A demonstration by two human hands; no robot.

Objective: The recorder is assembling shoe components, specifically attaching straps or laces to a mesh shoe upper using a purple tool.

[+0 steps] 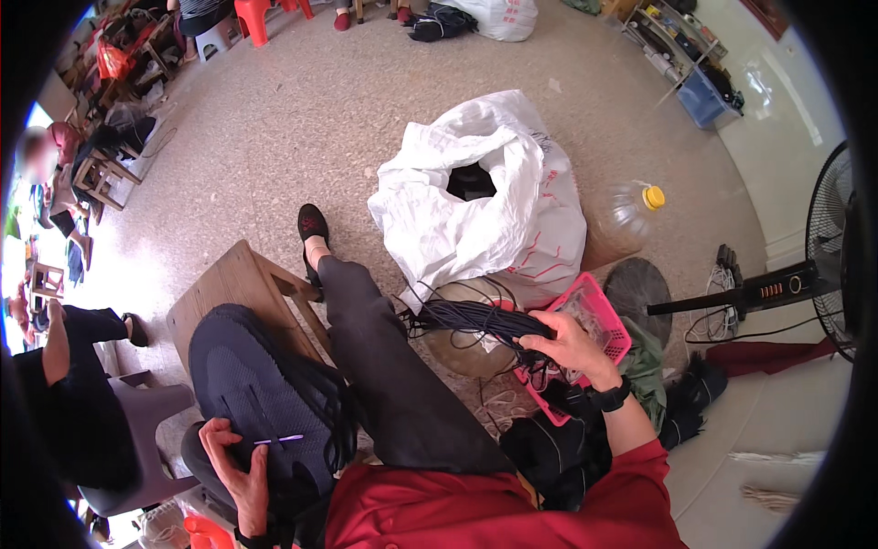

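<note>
A large black oval ribbed piece (265, 393), shaped like a shoe sole, lies at the lower left, partly over a wooden stool. My left hand (236, 471) rests on it, fingers bent and parted from the thumb. A thin white-and-purple stick-like tool (280, 440) lies across the piece, one end close to my left thumb; its tip is too small to make out. To the right, my right hand (572, 348) is closed round a bundle of black cords (480, 318). Their loose ends trail left, above a round stool top. A pink basket (615, 331) sits below that hand.
A white sack (466, 229) with black contents stands ahead. Right of it are a plastic bottle with a yellow cap (653, 198) and a standing fan (777, 288). The wooden stool (219, 274) is beside my leg. Other people sit at the far left, near a grey chair (151, 430).
</note>
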